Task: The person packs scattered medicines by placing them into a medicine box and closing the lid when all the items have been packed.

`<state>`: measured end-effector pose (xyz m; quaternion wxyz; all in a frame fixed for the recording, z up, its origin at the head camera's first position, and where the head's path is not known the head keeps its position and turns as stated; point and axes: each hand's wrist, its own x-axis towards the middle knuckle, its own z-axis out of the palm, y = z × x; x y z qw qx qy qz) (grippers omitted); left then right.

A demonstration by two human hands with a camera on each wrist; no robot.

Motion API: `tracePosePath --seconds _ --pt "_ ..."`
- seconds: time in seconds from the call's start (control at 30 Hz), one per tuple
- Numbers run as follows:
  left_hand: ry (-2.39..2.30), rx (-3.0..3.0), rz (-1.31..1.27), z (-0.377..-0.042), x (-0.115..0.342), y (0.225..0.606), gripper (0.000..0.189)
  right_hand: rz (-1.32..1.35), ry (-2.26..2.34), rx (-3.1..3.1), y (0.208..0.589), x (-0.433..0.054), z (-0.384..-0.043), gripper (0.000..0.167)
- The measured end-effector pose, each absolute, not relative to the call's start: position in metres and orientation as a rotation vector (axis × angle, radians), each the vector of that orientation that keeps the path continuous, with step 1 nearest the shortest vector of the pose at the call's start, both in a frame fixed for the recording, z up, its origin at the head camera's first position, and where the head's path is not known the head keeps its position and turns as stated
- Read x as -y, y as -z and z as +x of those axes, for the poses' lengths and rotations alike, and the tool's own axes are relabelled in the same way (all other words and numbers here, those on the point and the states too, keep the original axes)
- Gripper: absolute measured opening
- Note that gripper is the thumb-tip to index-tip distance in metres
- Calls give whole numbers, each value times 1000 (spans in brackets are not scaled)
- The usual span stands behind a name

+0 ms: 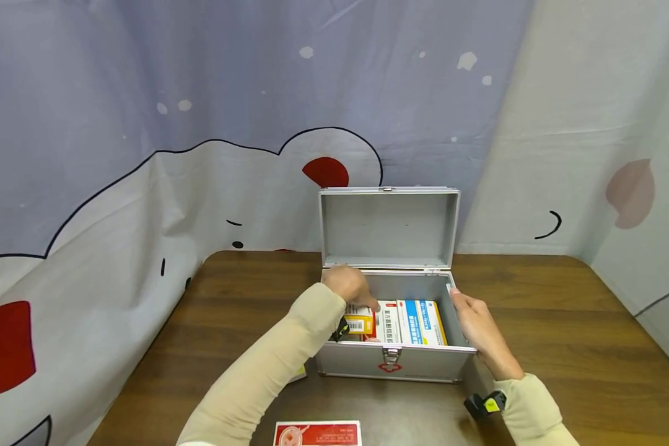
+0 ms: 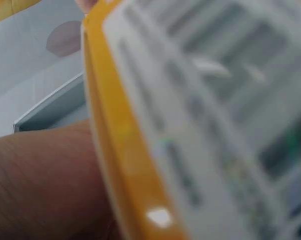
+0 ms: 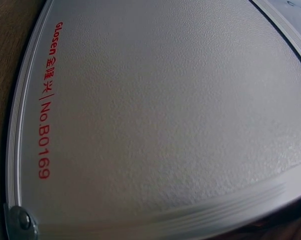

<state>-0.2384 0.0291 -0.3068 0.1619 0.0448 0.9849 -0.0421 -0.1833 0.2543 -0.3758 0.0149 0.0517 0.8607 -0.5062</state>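
A silver first-aid case [image 1: 345,359] stands on the table with its lid [image 1: 390,228] raised. My left hand [image 1: 350,286] reaches into its left part and holds a yellow and white medicine box [image 1: 359,325]. That box [image 2: 135,150] fills much of the left wrist view, blurred, with part of the hand [image 2: 45,180] beside it. Upright in the case are a white medicine box with red marks [image 1: 389,325] and blue and white boxes [image 1: 412,322]. My right hand [image 1: 479,325] grips the case's right rim, thumb at the inner side. The right wrist view shows the case's grey wall [image 3: 160,120] with red lettering.
A red and white box [image 1: 319,433] lies on the wooden table [image 1: 245,297] near the front edge. Partly behind the left forearm, a yellowish box [image 1: 299,373] sits by the case's front left corner. A patterned curtain [image 1: 245,87] hangs behind the table.
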Motion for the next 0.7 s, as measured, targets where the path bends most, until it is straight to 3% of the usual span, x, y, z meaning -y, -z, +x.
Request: tracePosePath --seconds 0.47,0.7 --pt "182 -2763 173 -233 -28 303 81 157 1580 -2696 375 -254 -183 71" --pt "59 -2760 193 -230 -22 298 62 164 1557 -2694 375 -254 -183 73"
